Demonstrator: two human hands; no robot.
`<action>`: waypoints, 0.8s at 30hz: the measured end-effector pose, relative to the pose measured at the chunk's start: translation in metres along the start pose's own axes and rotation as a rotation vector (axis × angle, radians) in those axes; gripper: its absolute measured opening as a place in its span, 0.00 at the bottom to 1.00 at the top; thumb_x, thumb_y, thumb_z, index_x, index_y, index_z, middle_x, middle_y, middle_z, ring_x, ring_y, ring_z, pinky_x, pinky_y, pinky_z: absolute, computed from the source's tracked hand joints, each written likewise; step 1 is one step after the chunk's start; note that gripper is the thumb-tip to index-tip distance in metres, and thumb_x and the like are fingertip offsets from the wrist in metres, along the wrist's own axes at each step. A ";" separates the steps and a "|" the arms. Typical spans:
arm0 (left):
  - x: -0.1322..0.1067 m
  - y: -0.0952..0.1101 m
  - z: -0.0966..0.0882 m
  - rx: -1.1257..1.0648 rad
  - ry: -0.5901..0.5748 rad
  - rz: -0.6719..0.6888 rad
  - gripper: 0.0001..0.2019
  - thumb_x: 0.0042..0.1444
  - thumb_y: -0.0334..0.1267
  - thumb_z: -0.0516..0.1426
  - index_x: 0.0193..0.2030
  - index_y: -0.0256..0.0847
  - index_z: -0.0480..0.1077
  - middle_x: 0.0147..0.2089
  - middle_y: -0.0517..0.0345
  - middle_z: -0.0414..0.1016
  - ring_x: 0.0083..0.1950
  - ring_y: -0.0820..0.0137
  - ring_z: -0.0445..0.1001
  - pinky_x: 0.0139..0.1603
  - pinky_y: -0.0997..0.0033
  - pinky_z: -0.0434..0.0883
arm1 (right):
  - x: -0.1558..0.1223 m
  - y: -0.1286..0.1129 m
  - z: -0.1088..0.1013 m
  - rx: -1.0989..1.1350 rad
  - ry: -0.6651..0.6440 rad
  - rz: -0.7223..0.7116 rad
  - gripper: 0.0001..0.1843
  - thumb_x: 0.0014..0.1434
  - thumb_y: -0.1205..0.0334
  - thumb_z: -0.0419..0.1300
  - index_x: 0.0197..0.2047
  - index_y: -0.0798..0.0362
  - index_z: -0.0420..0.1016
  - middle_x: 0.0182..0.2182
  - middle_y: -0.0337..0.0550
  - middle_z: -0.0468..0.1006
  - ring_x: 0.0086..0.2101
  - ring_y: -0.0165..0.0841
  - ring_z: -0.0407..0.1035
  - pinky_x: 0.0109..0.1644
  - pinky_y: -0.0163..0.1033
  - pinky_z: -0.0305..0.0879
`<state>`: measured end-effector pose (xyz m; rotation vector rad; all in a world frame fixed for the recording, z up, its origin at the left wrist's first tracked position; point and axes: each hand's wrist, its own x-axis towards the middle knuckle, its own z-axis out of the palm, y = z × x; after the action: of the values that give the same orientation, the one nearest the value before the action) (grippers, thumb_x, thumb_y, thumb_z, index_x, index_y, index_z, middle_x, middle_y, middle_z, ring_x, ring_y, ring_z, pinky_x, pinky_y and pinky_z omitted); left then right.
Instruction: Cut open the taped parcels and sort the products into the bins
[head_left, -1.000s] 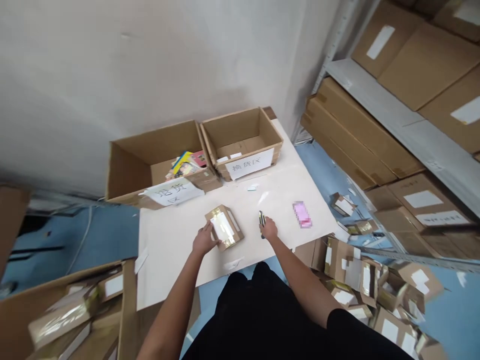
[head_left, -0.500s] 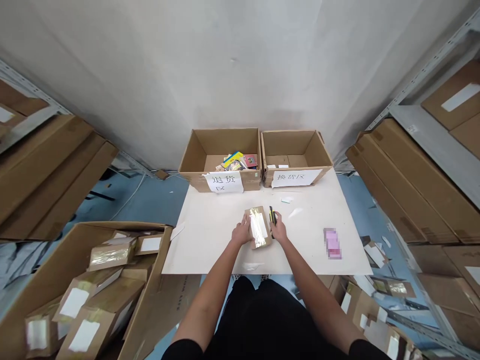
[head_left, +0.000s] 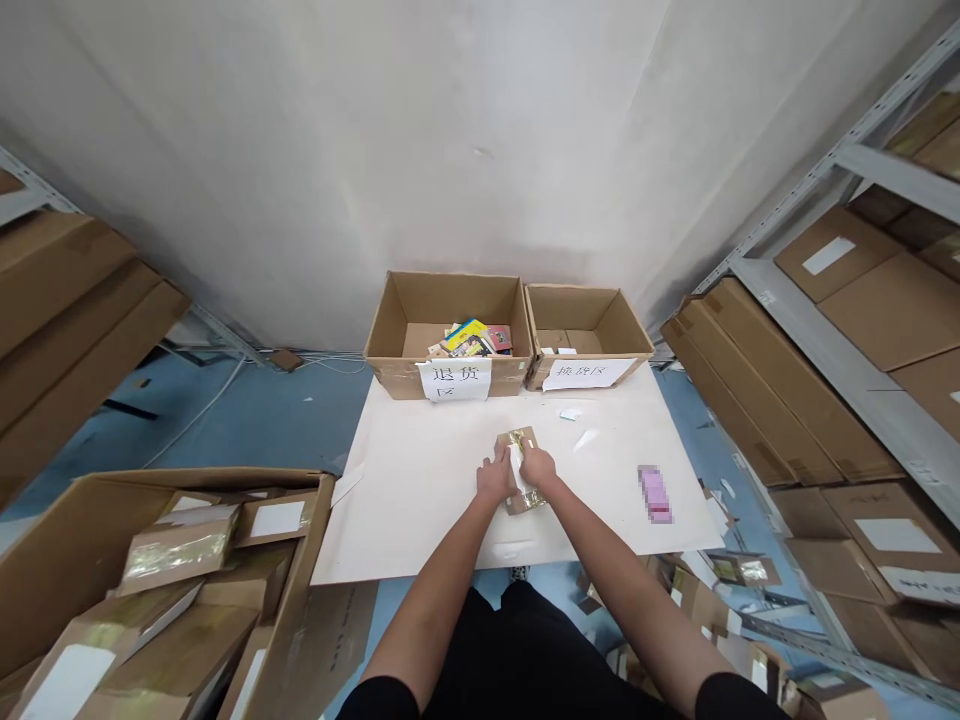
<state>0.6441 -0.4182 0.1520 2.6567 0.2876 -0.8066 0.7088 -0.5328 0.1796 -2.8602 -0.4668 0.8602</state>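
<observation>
A small cardboard box [head_left: 531,497], with a white label and shiny tape on top, lies on the white table [head_left: 405,490]. My left hand [head_left: 495,477] grips its left side, with fingers reaching onto the top. Above the box, my right hand [head_left: 537,465] is closed around a box cutter [head_left: 520,441]. Only a small part of the cutter shows past the fingers, at the taped top. Whether the blade is in the tape, I cannot tell.
Two open cartons with handwritten signs, the left one [head_left: 397,372] holding booklets, stand at the table's back. A blurred pink item [head_left: 655,494] lies right, with paper scraps [head_left: 586,438] nearer. A large carton [head_left: 324,500] of parcels stands left. Shelves [head_left: 825,300] flank the table.
My right hand has brought the box cutter from the table beside the box onto its top. My left hand has shifted further onto the box. The camera view has tilted slightly.
</observation>
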 end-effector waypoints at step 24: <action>0.014 0.007 0.009 0.099 0.006 0.124 0.61 0.47 0.59 0.67 0.81 0.54 0.37 0.84 0.55 0.32 0.82 0.43 0.34 0.71 0.46 0.59 | -0.137 0.077 0.056 0.269 0.183 0.400 0.37 0.74 0.52 0.48 0.79 0.54 0.41 0.51 0.57 0.82 0.50 0.46 0.79 0.51 0.43 0.68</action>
<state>0.6531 -0.4268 0.1384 2.7379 0.0849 -0.7927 0.5889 -0.6487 0.1883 -2.7775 0.2338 0.6395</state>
